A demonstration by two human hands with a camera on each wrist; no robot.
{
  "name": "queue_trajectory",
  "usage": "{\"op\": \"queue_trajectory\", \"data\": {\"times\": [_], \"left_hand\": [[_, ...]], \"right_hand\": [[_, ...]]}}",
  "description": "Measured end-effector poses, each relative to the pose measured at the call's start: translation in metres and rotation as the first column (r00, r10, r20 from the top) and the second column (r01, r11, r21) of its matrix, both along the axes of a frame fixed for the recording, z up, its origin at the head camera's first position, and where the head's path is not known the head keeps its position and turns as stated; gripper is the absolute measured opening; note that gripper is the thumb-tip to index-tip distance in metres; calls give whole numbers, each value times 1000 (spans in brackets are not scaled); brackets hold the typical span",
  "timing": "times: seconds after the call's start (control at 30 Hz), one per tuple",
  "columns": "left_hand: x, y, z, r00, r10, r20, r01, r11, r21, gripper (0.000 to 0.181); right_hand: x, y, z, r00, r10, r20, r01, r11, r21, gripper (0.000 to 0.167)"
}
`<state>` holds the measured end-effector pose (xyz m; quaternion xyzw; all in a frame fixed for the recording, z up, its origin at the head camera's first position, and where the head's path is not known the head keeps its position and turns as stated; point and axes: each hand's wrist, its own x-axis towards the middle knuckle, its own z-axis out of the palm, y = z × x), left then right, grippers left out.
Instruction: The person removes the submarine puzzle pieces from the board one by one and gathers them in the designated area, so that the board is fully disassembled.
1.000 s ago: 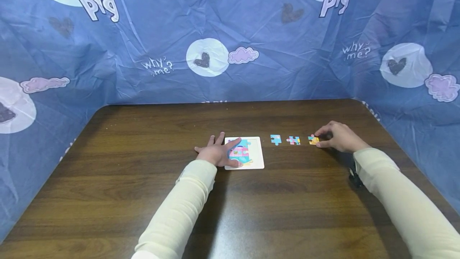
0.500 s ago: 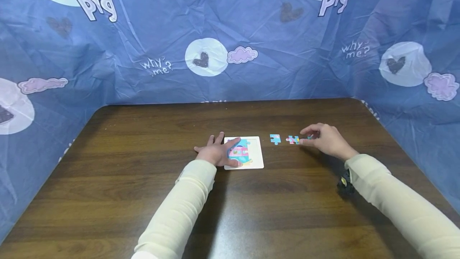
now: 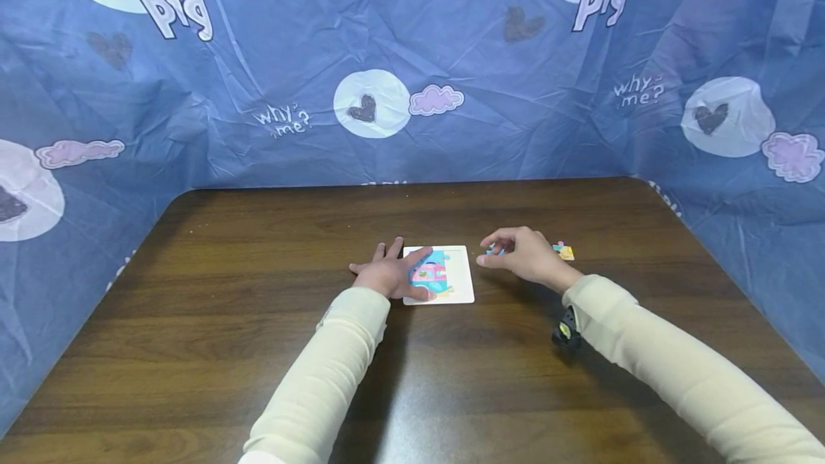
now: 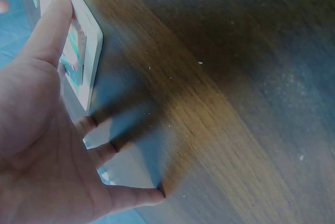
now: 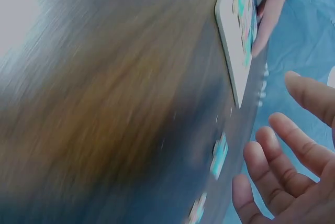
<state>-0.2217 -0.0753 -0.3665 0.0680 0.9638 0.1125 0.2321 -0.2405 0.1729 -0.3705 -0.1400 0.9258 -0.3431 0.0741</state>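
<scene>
My left hand (image 3: 387, 276) lies spread at the left side of a white puzzle board (image 3: 460, 285), thumb and index finger reaching over it and the other fingers on the table. Part of a pink and blue picture (image 3: 438, 274) fills the board's left half; its right half is bare white. My right hand (image 3: 525, 256) hovers with parted, gently bent fingers above a blue puzzle piece (image 3: 495, 249). In the right wrist view that piece (image 5: 219, 156) lies on the table, apart from the fingers. A yellow puzzle piece (image 3: 563, 251) shows behind the right hand, which hides the middle piece in the head view.
The brown wooden table (image 3: 258, 349) extends around the board on all sides. Blue printed cloth (image 3: 258, 56) hangs behind it and along both sides. A black wrist device (image 3: 567, 331) sits below the right cuff. Tiny pale specks (image 4: 200, 63) dot the tabletop.
My right hand has moved left, from beside the yellow piece, past the middle piece, to over the blue piece. The yellow piece stays on the table. My left hand and the board hold still.
</scene>
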Motion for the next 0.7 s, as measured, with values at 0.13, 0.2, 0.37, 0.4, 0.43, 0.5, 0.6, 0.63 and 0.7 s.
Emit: {"op": "queue_trajectory", "data": {"times": [0.13,0.2,0.37,0.4,0.43,0.5,0.6,0.63,0.7], "left_hand": [[0,1,0,1000,3,0,-3,1000,-1,85],[0,0,0,1000,4,0,-4,1000,-2,85],[-1,-1,-1,1000,7,6,-7,1000,-2,85],[-1,-1,-1,1000,8,7,-8,1000,-2,85],[-1,-1,-1,1000,8,7,-8,1000,-2,85],[-1,-1,-1,1000,7,5,-7,1000,-4,85],[0,-1,-1,1000,1,-1,-1,1000,-6,85],[0,-1,0,1000,-1,-1,1,1000,-7,85],[1,-1,0,1000,-6,-1,6,1000,-10,85]], "right_hand": [[-3,-18,-3,1000,6,0,-6,1000,-3,33],[-5,-25,-5,1000,9,-10,-9,1000,3,32],[-9,-41,-6,1000,7,0,-7,1000,28,32],[-9,-44,-6,1000,5,8,-5,999,36,32],[-10,-46,-5,1000,-1,15,0,999,44,32],[-11,-51,-5,1000,-10,30,8,998,63,32],[-13,-56,-5,999,-21,34,17,994,104,33],[-13,-58,-5,999,-24,31,20,992,121,33],[-13,-61,-6,999,-29,13,26,986,162,34]]}}
